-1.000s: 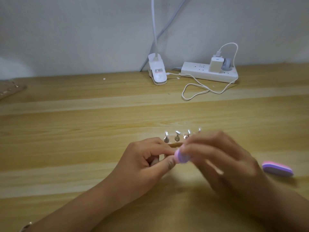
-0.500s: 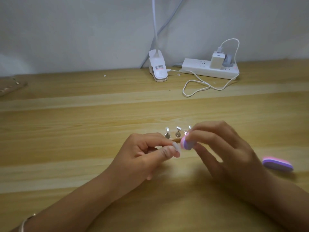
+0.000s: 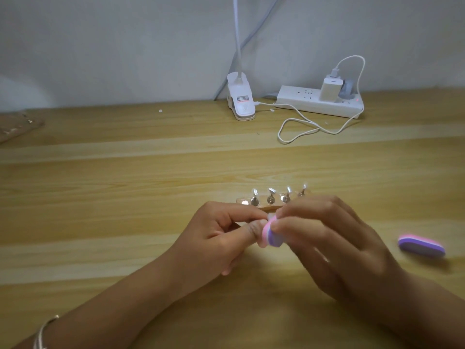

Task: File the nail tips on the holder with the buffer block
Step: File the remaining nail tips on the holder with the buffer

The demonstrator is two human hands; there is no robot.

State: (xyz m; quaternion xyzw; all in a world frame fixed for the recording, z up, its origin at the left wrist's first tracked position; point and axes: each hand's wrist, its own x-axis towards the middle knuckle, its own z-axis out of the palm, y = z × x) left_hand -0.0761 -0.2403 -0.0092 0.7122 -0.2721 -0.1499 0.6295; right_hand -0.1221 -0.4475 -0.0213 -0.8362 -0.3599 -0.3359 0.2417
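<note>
A wooden nail-tip holder (image 3: 266, 207) lies on the table with several clear tips on metal pegs (image 3: 270, 196) standing along it. Just in front of it, my left hand (image 3: 221, 238) pinches a small nail tip between thumb and forefinger; the tip is mostly hidden. My right hand (image 3: 334, 243) grips a pink and purple buffer block (image 3: 271, 235), whose end presses against my left fingertips.
A second pink and purple buffer block (image 3: 421, 246) lies to the right on the wooden table (image 3: 125, 197). At the back stand a white clip lamp (image 3: 241, 100), a power strip (image 3: 319, 102) with chargers, and a looped white cable (image 3: 297, 127).
The buffer block in my right hand has shifted against my left fingertips, up and then down again. Both hands stay in front of the holder.
</note>
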